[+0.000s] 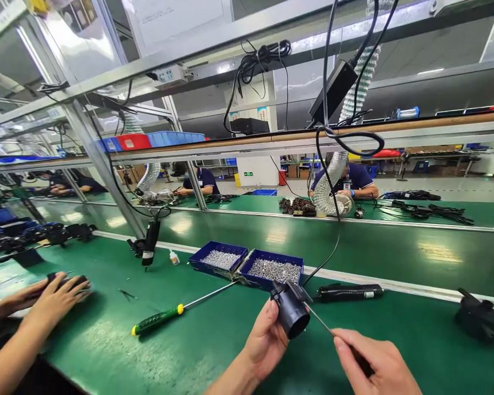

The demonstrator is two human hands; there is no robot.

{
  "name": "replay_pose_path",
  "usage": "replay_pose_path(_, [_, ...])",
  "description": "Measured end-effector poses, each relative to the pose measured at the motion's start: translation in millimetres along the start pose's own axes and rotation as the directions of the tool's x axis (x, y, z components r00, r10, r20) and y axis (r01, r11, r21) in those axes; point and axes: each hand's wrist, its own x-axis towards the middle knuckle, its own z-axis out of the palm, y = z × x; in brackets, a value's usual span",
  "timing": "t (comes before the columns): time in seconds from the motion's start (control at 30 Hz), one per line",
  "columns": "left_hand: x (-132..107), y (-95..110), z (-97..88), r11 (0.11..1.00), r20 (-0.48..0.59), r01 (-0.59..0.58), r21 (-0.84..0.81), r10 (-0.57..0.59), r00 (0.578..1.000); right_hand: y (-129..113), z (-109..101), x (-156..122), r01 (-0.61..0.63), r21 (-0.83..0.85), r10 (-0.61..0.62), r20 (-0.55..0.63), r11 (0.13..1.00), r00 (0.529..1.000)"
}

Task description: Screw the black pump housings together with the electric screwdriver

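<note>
My left hand is closed around a black plastic cylindrical housing, its round open end facing down and toward me. A thin metal rod-like tool runs from the housing's side to my right hand, whose fingers pinch it; the tool's near end is hidden in the hand and its exact kind cannot be made out. Behind the housing are two blue bins, a left bin and a right bin, both holding small silvery screws. A green and yellow screwdriver lies to the left, its shaft reaching toward the bins.
A co-worker's hands handle a dark part at the left. A black electric screwdriver hangs by its cord near a small white bottle. A second black tool lies at the right, with a black part farther right.
</note>
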Motion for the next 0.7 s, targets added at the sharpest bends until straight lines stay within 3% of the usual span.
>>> replay_pose_path(0.3, [-3, -8, 9.6, 0.998, -0.008, -0.001, 0.064, 0.002, 1.000, 2, 3, 9, -0.036, 0.041, 0.036, -0.005, 0.999, 0.999])
replay_pose_path(0.47, [-5, -1, 8.7, 0.997, -0.021, 0.035, 0.068, -0.034, 0.999, 17, 8, 8, 0.262, -0.222, -0.274, -0.021, 0.939, 0.962])
replay_pose_path(0.53, [-7, 4, 6.8, 0.994, -0.032, 0.077, 0.074, -0.075, 0.997, 24, 11, 7, 0.310, -0.180, -0.315, 0.002, 0.934, 0.949])
replay_pose_path(0.7, [-11, 7, 6.5, 0.989, -0.092, 0.150, 0.001, -0.149, 0.985, 37, 18, 6, 0.076, 0.169, -0.082, 0.024, 0.983, 0.996])
